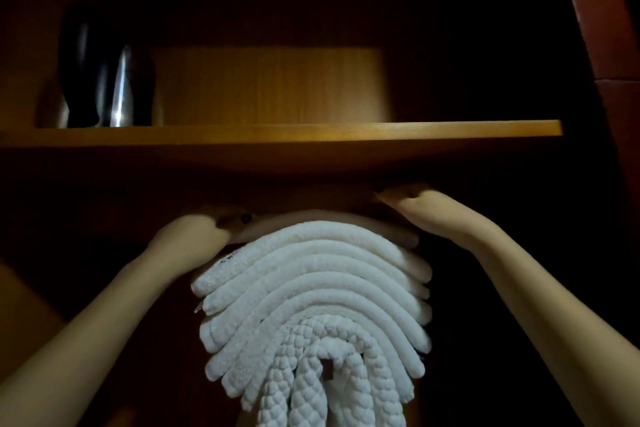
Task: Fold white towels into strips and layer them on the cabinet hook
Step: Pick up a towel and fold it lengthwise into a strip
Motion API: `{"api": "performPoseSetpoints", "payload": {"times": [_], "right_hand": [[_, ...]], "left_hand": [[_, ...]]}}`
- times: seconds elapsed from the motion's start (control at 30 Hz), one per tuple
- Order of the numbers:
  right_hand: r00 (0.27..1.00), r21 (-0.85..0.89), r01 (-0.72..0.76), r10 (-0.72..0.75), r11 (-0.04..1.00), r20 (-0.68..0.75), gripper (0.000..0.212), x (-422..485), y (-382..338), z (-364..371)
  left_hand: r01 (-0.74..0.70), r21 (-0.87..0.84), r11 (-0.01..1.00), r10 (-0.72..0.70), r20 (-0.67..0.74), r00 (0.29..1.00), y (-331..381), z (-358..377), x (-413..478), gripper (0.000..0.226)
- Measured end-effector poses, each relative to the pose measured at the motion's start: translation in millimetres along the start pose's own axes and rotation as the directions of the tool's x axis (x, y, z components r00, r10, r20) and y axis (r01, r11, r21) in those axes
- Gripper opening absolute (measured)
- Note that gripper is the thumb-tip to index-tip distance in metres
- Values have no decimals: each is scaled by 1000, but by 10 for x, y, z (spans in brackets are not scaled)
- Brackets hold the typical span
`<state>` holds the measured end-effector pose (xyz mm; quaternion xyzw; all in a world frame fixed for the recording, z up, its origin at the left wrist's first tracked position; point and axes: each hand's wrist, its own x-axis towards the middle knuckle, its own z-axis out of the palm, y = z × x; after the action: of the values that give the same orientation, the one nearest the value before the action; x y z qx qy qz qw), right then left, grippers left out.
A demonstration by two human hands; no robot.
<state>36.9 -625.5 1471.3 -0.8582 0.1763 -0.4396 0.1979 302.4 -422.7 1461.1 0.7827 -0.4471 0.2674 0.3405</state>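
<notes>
Top towel (311, 218): draped over the towel stack (311, 288), just under the shelf (277, 136).
Left hand (194, 230): fingers curled round its left end.
Right hand (410, 203): curled on its right end, in shadow.
Towel stack: arched white strips hang in layers.
Shelf: dark jug (104, 73) at left.

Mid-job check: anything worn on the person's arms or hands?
No sleeves, gloves or watch show; both forearms are bare to the frame edge. On the left hand and right hand, the fingers are too dim and blurred to tell about rings.

A dark glossy vessel (107, 69) stands on the wooden shelf (311, 136).
</notes>
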Motion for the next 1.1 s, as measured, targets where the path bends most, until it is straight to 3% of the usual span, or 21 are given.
{"api": "performPoseSetpoints", "payload": {"times": [0.1, 0.27, 0.37, 0.47, 0.6, 0.67, 0.73, 0.87, 1.0, 1.1], "right_hand": [[994, -89, 11, -1, 996, 112, 28, -72, -210, 112], [976, -131, -34, 61, 991, 207, 68, -121, -228, 382], [972, -64, -89, 100, 994, 211, 79, -176, -145, 480], [974, -58, -108, 117, 992, 196, 98, -236, -143, 534], [982, -129, -84, 104, 988, 159, 80, -290, -212, 490], [993, -185, -20, 40, 983, 108, 62, -372, -278, 395], [994, -227, 87, -70, 970, 82, 51, -564, -355, 288], [982, -284, 191, -181, 939, 62, 51, -1240, -374, 145], [988, -360, 155, -146, 920, 53, 46, -2104, -171, 77], [998, -438, 18, 7, 899, 55, 45, -2888, 221, -48]], "left_hand": [[1, -92, 996, 0, 10, 1000, 255, -88, -97, 25], [9, -323, 946, 88, 285, 955, 407, 74, -240, 68], [29, -467, 884, 133, 309, 942, 244, 195, -257, 68], [24, -507, 862, 163, 320, 933, 202, 228, -291, 66], [-21, -457, 889, 160, 268, 950, 306, 154, -375, 76], [-189, -383, 904, 244, 98, 965, 396, 62, -451, 55], [-390, -280, 877, 384, -79, 920, 475, 14, -577, 31], [-583, -193, 789, 549, -202, 811, 655, 117, -1022, 48], [-599, -287, 747, 563, -205, 800, 917, 581, -1623, 43], [-618, -411, 670, 602, -187, 777, 1245, 1121, -2171, 36]]}}
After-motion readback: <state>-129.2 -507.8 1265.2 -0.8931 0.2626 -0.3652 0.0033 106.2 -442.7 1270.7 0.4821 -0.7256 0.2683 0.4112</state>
